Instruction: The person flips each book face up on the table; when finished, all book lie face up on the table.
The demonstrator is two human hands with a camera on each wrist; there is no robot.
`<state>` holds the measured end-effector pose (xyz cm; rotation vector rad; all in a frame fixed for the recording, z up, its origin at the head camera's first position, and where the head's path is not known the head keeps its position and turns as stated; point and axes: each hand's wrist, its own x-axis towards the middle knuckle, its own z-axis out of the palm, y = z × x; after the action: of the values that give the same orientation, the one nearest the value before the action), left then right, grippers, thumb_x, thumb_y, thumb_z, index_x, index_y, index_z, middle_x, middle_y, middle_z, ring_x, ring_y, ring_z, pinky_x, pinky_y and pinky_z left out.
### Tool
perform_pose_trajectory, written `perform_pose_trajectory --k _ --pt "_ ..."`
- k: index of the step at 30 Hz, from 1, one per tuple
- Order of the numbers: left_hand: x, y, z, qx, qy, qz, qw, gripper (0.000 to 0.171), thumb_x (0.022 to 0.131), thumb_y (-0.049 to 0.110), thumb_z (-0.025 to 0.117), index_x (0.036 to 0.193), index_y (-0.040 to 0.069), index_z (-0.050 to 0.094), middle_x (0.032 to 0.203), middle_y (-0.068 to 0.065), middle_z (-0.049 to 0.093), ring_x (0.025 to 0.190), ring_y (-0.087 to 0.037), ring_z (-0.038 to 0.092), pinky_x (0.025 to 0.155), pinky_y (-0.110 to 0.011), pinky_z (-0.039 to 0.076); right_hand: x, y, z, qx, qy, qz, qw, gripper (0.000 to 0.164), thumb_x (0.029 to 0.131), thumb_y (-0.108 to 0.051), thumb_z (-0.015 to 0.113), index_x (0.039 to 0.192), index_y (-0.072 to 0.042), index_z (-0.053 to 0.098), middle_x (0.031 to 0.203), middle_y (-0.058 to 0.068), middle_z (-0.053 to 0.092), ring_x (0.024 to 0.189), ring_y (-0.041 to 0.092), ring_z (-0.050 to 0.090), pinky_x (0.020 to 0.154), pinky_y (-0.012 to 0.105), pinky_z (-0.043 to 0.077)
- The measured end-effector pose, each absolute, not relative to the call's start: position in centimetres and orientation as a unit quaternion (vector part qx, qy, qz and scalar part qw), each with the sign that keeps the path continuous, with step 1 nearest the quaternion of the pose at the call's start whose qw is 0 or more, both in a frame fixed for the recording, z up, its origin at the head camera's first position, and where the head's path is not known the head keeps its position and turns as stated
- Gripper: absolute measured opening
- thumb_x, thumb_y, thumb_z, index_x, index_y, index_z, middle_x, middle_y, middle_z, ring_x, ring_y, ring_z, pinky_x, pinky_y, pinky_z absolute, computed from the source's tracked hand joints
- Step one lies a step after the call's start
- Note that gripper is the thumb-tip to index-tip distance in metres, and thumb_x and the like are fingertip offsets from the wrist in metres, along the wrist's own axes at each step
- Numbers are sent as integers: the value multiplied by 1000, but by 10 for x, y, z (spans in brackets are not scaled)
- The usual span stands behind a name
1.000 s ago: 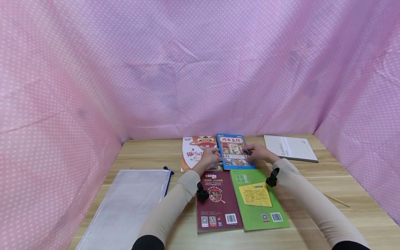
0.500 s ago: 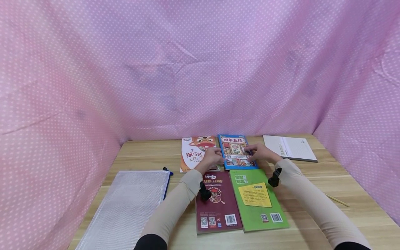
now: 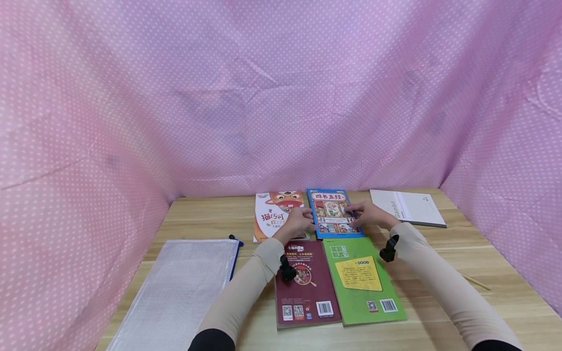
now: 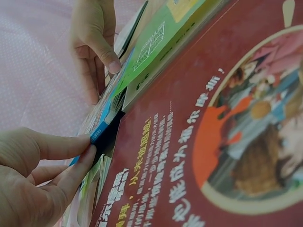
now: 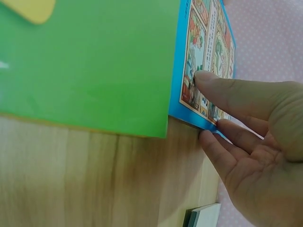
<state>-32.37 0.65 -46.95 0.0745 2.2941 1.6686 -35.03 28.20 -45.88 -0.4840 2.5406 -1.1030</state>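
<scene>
A blue-bordered picture book (image 3: 327, 196) lies face up at the back middle of the table, between both hands. My left hand (image 3: 295, 224) pinches its left side; in the left wrist view, thumb and forefinger meet at the blue spine (image 4: 100, 131). On the opposite side, my right hand (image 3: 372, 215) grips the edge, thumb on the cover and fingertips along the side in the right wrist view. A white and orange book (image 3: 267, 207) lies left of it, partly covered by my left hand. In front lie a maroon book (image 3: 307, 292) and a green book (image 3: 357, 248), side by side.
A white mesh zip pouch (image 3: 169, 287) with a blue edge lies at the left. At the back right is a pale notebook (image 3: 417, 207), and a thin yellowish stick (image 3: 476, 281) lies at the right. Pink dotted cloth (image 3: 281, 97) hangs around the wooden table (image 3: 210, 214).
Both hands have shifted the blue book slightly to the right, widening its gap from the white and orange book. The maroon and green books look nearly unmoved.
</scene>
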Motion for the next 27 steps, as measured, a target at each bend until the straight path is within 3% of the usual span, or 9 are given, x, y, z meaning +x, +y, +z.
perform_pose_trajectory --k 5,11,19,27 --pt "-322 6 -470 48 802 577 147 65 86 -1 78 146 1 53 116 -10 66 110 -24 65 65 -23 50 -350 283 -458 -172 894 -381 160 60 86 -3 79 140 8 56 157 35 33 145 57 27 114 61 40" --pt "-320 5 -470 60 803 575 146 66 86 -2 77 146 -1 52 122 -13 66 114 -26 64 87 -31 59 -348 283 -457 -171 895 -378 161 61 86 -1 79 141 9 54 156 35 32 145 57 27 111 60 43" --pt "-320 4 -473 76 800 578 141 67 86 -3 77 147 -2 51 124 -14 65 116 -27 63 93 -35 59 -347 283 -457 -173 894 -381 160 62 85 -2 79 141 9 54 157 35 32 145 56 29 111 60 44" --pt "-322 4 -474 70 797 584 140 68 82 -5 79 145 -2 53 120 -14 65 110 -25 63 91 -35 60 -347 282 -458 -166 896 -380 163 64 85 -2 80 142 9 53 158 34 30 145 56 27 113 60 40"
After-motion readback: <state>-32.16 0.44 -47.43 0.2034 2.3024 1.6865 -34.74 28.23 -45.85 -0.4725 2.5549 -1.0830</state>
